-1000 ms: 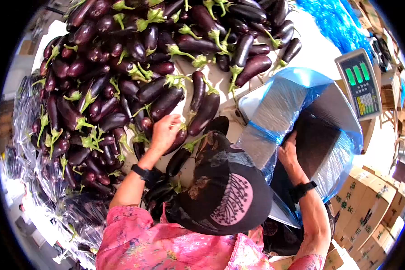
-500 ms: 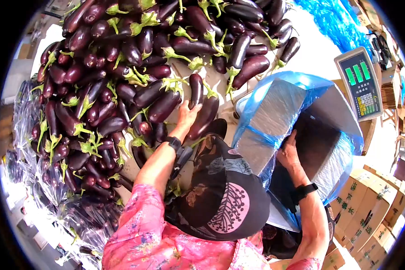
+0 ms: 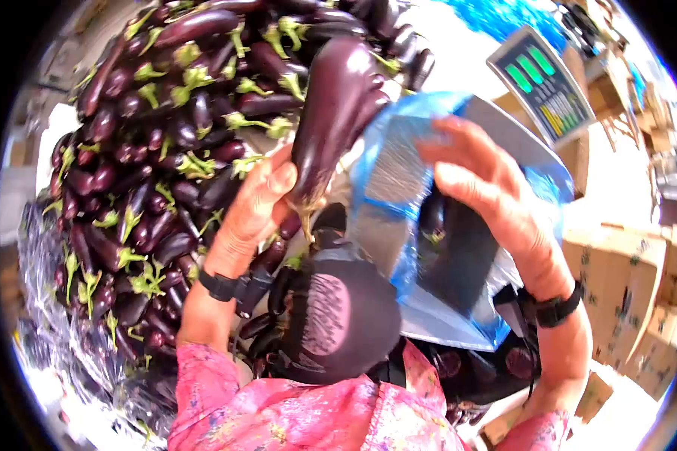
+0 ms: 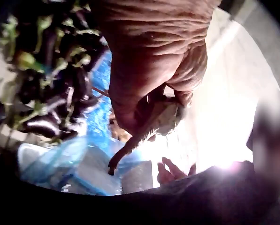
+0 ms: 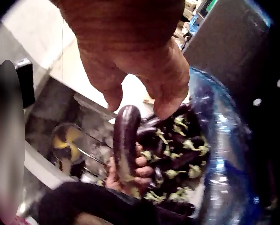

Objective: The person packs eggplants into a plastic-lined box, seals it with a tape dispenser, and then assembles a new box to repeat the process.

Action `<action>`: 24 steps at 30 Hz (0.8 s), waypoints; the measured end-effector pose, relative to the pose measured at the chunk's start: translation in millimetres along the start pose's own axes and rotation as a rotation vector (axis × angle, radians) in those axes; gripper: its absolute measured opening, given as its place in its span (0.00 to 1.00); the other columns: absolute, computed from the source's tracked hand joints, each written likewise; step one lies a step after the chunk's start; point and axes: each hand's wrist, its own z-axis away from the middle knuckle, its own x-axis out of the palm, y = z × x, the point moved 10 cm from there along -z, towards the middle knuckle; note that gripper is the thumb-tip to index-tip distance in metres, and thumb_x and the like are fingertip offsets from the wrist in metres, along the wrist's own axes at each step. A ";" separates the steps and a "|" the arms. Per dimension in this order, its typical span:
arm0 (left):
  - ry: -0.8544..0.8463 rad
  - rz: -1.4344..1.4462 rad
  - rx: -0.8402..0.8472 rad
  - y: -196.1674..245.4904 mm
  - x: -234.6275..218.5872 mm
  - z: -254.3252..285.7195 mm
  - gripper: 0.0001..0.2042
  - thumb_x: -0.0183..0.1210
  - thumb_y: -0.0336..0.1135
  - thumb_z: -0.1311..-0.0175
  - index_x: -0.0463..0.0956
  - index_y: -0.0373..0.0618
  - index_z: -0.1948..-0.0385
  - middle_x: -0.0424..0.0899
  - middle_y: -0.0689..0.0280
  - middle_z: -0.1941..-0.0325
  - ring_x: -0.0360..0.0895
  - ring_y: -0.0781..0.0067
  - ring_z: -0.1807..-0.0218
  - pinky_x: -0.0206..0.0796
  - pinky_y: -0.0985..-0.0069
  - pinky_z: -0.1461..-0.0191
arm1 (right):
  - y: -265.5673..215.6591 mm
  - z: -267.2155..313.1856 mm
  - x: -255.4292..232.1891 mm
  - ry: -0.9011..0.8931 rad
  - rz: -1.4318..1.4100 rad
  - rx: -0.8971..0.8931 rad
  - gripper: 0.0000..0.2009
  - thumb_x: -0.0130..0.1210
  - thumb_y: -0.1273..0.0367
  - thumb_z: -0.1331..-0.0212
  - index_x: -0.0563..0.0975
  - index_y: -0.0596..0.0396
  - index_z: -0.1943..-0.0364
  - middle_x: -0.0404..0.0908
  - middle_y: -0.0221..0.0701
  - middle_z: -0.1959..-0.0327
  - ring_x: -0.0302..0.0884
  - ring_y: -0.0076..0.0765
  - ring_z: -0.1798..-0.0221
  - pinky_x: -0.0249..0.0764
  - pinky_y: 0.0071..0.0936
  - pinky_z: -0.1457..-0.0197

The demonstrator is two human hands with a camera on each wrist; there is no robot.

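Observation:
A large glossy purple eggplant (image 3: 335,105) is held up by my left hand (image 3: 252,199), which grips it near its stem end, thumb on top. In the left wrist view its pale cap (image 4: 167,116) shows under the fingers. My right hand (image 3: 496,199) hovers over the lined box with thumb and fingers spread, nothing between them; its fingertips are blurred. From the right wrist, the held eggplant (image 5: 126,124) stands below that hand's fingertips. The box (image 3: 474,289) has a blue plastic liner (image 3: 368,169), and a dark eggplant (image 3: 432,214) lies inside it.
A big heap of eggplants (image 3: 128,180) covers the table on the left and far side. A scale display (image 3: 541,86) with green digits stands behind the box. Blue plastic (image 3: 496,19) lies at the back; cardboard boxes (image 3: 617,293) are stacked at right. Clear plastic (image 3: 45,278) drapes the left edge.
My left hand has taken an eggplant from the table and lifted it. My right hand has come up out of the box, where an eggplant now shows. The head view has shifted.

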 end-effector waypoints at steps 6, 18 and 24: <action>-0.471 -0.624 0.112 44.4 140.9 -53.1 0.26 0.61 0.40 0.32 0.69 0.35 0.36 0.84 0.64 0.51 0.81 0.72 0.52 0.72 0.74 0.45 | -61.1 29.5 -24.2 0.240 -0.182 -0.191 0.20 0.55 0.61 0.29 0.72 0.57 0.39 0.81 0.30 0.49 0.79 0.26 0.46 0.71 0.31 0.36; 0.059 -0.642 -0.258 -42.2 -33.9 -15.8 0.21 0.57 0.42 0.29 0.75 0.39 0.41 0.84 0.63 0.53 0.80 0.75 0.50 0.72 0.76 0.46 | 175.1 28.1 -137.4 0.475 0.841 0.435 0.36 0.64 0.59 0.44 0.61 0.70 0.40 0.80 0.64 0.54 0.79 0.68 0.47 0.75 0.49 0.42; 0.422 -1.398 -0.011 -35.0 -146.8 32.6 0.19 0.61 0.32 0.39 0.77 0.38 0.46 0.80 0.53 0.47 0.79 0.56 0.45 0.71 0.65 0.40 | 252.9 -8.7 -131.4 0.262 1.411 0.480 0.38 0.62 0.68 0.45 0.57 0.68 0.33 0.76 0.59 0.48 0.80 0.61 0.47 0.80 0.44 0.45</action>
